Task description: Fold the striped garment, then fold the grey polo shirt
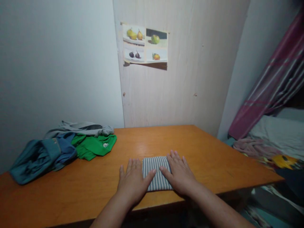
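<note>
A striped grey-and-white cloth (155, 172), folded into a neat flat square, lies near the front edge of the table. Along its left side rests my left hand (133, 182), fingers stretched out, with the thumb on the cloth. My right hand (180, 174) is flat over the cloth's right edge, its fingers extended and its thumb also on the fabric. The two thumbs point toward each other with a small gap between them. Neither hand grips anything.
Crumpled clothes lie at the table's left: a teal-blue garment (35, 161), a green one (95, 146) and a grey one (78, 128) behind. The orange wooden table (209, 158) meets the wall at the back. A pink curtain (258, 91) and heaped bedding (280, 133) are at right.
</note>
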Tool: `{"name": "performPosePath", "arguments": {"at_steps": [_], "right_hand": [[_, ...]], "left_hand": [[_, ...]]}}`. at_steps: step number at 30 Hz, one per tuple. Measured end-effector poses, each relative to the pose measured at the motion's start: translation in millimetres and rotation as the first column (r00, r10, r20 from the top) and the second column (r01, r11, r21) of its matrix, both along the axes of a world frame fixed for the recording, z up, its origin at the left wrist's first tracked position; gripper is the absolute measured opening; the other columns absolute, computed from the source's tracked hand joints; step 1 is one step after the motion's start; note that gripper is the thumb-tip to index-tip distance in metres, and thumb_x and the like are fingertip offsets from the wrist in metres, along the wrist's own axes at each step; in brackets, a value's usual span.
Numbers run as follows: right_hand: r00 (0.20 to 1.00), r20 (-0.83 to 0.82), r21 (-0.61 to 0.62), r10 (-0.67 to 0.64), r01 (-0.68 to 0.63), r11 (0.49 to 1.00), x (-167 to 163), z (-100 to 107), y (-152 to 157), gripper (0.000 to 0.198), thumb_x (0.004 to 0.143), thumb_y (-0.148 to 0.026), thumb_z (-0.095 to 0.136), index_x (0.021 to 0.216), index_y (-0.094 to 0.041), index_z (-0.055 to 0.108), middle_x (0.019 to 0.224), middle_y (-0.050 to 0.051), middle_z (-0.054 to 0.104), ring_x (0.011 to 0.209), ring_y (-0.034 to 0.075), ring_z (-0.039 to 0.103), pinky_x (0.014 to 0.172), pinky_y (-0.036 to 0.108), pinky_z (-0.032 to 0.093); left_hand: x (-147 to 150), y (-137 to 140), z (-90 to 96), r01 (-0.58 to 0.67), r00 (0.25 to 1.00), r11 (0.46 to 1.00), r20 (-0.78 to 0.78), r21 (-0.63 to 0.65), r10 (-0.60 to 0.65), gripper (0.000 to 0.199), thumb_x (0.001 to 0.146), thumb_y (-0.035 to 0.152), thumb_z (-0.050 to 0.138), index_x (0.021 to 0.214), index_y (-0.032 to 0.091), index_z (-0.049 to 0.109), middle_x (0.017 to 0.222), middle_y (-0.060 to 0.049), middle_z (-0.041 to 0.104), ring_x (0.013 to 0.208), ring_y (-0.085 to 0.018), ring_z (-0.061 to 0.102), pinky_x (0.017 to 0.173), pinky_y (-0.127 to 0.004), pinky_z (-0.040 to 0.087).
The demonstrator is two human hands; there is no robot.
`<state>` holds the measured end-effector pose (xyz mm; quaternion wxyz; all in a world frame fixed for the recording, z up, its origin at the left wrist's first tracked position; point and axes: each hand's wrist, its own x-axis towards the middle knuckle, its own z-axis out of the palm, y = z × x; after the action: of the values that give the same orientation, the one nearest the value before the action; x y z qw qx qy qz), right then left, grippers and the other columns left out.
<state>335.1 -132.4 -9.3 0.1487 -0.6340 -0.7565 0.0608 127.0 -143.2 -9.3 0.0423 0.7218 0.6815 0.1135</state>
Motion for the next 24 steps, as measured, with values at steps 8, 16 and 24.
{"name": "performPosePath", "arguments": {"at_steps": [8,16,24], "right_hand": [[0.998,0.015,0.08,-0.054,0.053,0.995,12,9,7,0.083,0.098,-0.066,0.029,0.153,-0.004,0.04,0.163,0.021,0.024,0.153,0.034,0.016,0.123,0.058,0.01],[0.912,-0.113,0.071,0.394,-0.388,0.919,-11,24,-5,0.083,0.09,-0.068,0.054,0.156,-0.021,0.038,0.162,0.011,0.032,0.15,0.03,0.027,0.123,0.051,0.023],[0.898,-0.108,-0.032,0.427,-0.432,0.901,-17,3,-15,0.077,0.094,-0.063,0.051,0.158,-0.024,0.032,0.165,0.008,0.025,0.153,0.029,0.018,0.125,0.055,0.015]], "left_hand": [[-38,19,6.1,-0.019,0.976,0.992,0.218,0.121,-0.008,0.057,0.1,0.045,0.031,0.137,0.011,0.057,0.143,-0.021,0.057,0.135,-0.033,0.051,0.112,-0.048,0.035],[-45,70,12.9,0.24,0.868,0.97,0.437,0.045,-0.235,0.035,0.079,0.015,0.058,0.11,0.014,0.072,0.116,-0.013,0.074,0.105,-0.024,0.065,0.091,-0.031,0.047],[-46,105,5.7,0.347,0.768,0.936,0.589,-0.055,-0.25,0.019,0.068,0.013,0.059,0.081,0.014,0.074,0.064,0.0,0.063,0.057,-0.013,0.051,0.058,-0.025,0.041]]}}
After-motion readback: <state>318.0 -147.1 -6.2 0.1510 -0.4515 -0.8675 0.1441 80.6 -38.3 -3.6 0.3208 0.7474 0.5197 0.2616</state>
